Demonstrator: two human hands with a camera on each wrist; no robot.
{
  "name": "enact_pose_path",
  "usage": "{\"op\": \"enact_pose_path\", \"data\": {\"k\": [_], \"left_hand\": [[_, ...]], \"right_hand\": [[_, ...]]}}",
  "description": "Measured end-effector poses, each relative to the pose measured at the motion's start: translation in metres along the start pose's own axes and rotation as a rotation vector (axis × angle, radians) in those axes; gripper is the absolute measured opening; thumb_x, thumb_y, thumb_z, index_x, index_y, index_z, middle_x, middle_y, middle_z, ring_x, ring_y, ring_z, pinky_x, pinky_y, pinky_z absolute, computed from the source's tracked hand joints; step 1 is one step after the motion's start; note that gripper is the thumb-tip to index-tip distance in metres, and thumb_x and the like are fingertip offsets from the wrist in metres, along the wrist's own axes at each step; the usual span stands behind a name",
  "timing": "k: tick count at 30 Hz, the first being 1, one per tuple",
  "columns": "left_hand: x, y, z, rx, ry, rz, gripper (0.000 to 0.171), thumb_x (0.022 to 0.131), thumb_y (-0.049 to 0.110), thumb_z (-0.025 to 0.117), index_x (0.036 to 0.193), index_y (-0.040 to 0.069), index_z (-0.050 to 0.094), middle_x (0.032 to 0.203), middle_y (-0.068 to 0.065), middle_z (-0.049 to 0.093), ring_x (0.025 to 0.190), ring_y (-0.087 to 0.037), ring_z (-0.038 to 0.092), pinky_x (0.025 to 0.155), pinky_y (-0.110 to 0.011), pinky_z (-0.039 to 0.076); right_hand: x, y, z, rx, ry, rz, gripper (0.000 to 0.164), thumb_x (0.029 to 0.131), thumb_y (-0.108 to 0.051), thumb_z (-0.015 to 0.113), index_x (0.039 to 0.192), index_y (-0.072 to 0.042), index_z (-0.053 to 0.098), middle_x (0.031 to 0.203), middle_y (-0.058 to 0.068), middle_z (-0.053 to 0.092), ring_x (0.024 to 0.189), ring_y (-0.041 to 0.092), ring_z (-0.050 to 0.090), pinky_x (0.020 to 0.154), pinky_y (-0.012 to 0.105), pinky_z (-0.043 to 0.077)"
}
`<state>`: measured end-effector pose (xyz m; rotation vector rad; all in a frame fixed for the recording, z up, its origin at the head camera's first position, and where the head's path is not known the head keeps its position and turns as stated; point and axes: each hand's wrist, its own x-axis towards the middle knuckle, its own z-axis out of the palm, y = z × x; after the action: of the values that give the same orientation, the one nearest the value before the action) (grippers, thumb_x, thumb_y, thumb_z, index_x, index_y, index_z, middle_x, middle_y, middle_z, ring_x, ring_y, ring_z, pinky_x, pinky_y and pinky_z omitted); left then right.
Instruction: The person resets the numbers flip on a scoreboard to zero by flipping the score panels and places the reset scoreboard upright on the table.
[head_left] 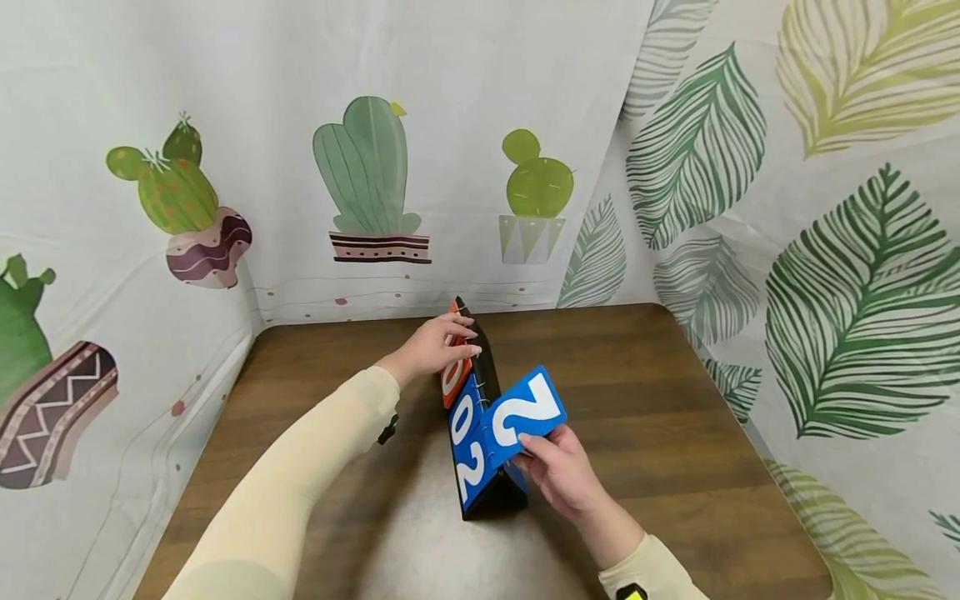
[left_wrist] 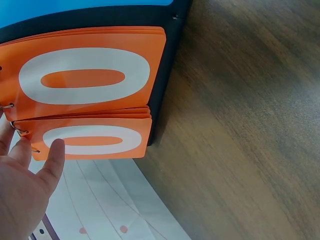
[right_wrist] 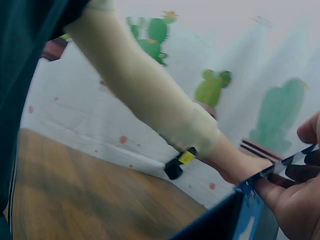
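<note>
A black tent-shaped flip scoreboard stands on the table, with ringed number cards along its ridge. My left hand rests over the far part of the ridge, fingers extended across the top. In the left wrist view, its fingertips touch near the rings of an orange 0 card, beside another orange 0 card. Near the close end, my right hand pinches a raised blue card showing a 2 between thumb and fingers. On the sloping face below lie a blue 0 card and a blue 2 card.
The wooden table extends to both sides of the scoreboard. A hanging cloth printed with cacti and leaves borders its back and sides. A dark wrist strap shows on the left sleeve.
</note>
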<state>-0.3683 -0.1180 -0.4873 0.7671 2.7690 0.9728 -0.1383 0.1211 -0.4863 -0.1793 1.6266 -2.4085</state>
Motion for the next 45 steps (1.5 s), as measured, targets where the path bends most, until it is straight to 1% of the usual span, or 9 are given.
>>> {"op": "enact_pose_path", "data": {"k": [5,9,12,16,20,23,32,42,45], "left_hand": [[0.001,0.001,-0.001,0.01,0.002,0.026,0.05,0.094,0.05,0.071,0.128,0.013,0.074,0.153,-0.001,0.054,0.149,-0.033,0.042,0.12,-0.056,0.039],[0.001,0.0,-0.002,0.025,0.003,0.046,0.047,0.095,0.049,0.071,0.126,0.014,0.075,0.152,-0.002,0.055,0.15,-0.032,0.042,0.121,-0.055,0.038],[0.0,0.001,-0.002,0.029,-0.002,0.054,0.047,0.095,0.049,0.071,0.126,0.015,0.075,0.153,-0.002,0.055,0.15,-0.032,0.042,0.121,-0.054,0.038],[0.0,0.001,-0.003,0.036,-0.008,0.046,0.047,0.095,0.05,0.07,0.127,0.015,0.074,0.154,-0.001,0.054,0.15,-0.031,0.042,0.121,-0.054,0.039],[0.0,0.001,-0.004,0.029,-0.016,0.033,0.047,0.095,0.05,0.07,0.127,0.016,0.074,0.154,0.0,0.053,0.15,-0.03,0.042,0.12,-0.053,0.039],[0.001,0.001,-0.004,0.026,-0.022,0.027,0.047,0.095,0.05,0.071,0.127,0.016,0.074,0.154,0.0,0.053,0.15,-0.03,0.042,0.12,-0.053,0.04],[0.002,0.001,-0.004,0.053,-0.022,0.041,0.049,0.094,0.052,0.07,0.128,0.017,0.074,0.155,-0.001,0.053,0.149,-0.031,0.044,0.119,-0.053,0.042],[0.003,0.001,-0.003,0.051,-0.017,0.051,0.048,0.095,0.051,0.07,0.127,0.016,0.074,0.154,-0.002,0.054,0.149,-0.031,0.044,0.12,-0.053,0.04],[0.002,0.0,-0.003,0.048,-0.015,0.049,0.048,0.095,0.051,0.07,0.127,0.016,0.074,0.154,-0.002,0.054,0.149,-0.031,0.044,0.12,-0.053,0.04]], "right_hand": [[0.003,0.002,0.016,-0.404,-0.113,-0.226,0.039,0.105,-0.007,0.052,0.14,0.011,0.051,0.133,0.035,0.062,0.113,0.043,0.07,0.098,0.044,0.059],[0.005,0.004,0.028,-0.691,-0.127,-0.392,0.025,0.102,-0.001,0.055,0.123,0.0,0.068,0.112,0.021,0.076,0.094,0.034,0.077,0.083,0.038,0.064],[0.007,0.003,0.034,-0.889,-0.119,-0.502,0.031,0.099,-0.001,0.059,0.127,-0.004,0.071,0.119,0.012,0.077,0.105,0.022,0.077,0.089,0.036,0.062],[0.007,0.001,0.043,-1.185,-0.152,-0.626,0.038,0.097,-0.008,0.064,0.135,-0.003,0.067,0.137,0.013,0.069,0.126,0.021,0.068,0.103,0.041,0.056],[0.007,0.004,0.051,-1.533,-0.228,-0.681,0.038,0.099,-0.022,0.067,0.134,-0.008,0.069,0.138,0.009,0.069,0.127,0.02,0.068,0.105,0.039,0.055],[0.008,0.009,0.053,-1.698,-0.227,-0.695,0.041,0.097,-0.03,0.069,0.135,-0.015,0.069,0.139,0.004,0.069,0.127,0.018,0.067,0.106,0.039,0.055],[0.024,0.032,0.036,-1.751,-0.125,-0.583,0.067,0.092,-0.022,0.073,0.153,-0.008,0.049,0.158,0.009,0.051,0.147,0.03,0.048,0.118,0.047,0.043],[0.024,0.035,0.03,-1.592,-0.127,-0.517,0.067,0.092,-0.006,0.061,0.156,-0.004,0.042,0.164,0.012,0.042,0.154,0.03,0.037,0.122,0.045,0.036],[0.023,0.036,0.032,-1.61,-0.131,-0.517,0.065,0.093,-0.008,0.061,0.156,-0.005,0.043,0.162,0.012,0.044,0.154,0.031,0.037,0.123,0.045,0.036]]}}
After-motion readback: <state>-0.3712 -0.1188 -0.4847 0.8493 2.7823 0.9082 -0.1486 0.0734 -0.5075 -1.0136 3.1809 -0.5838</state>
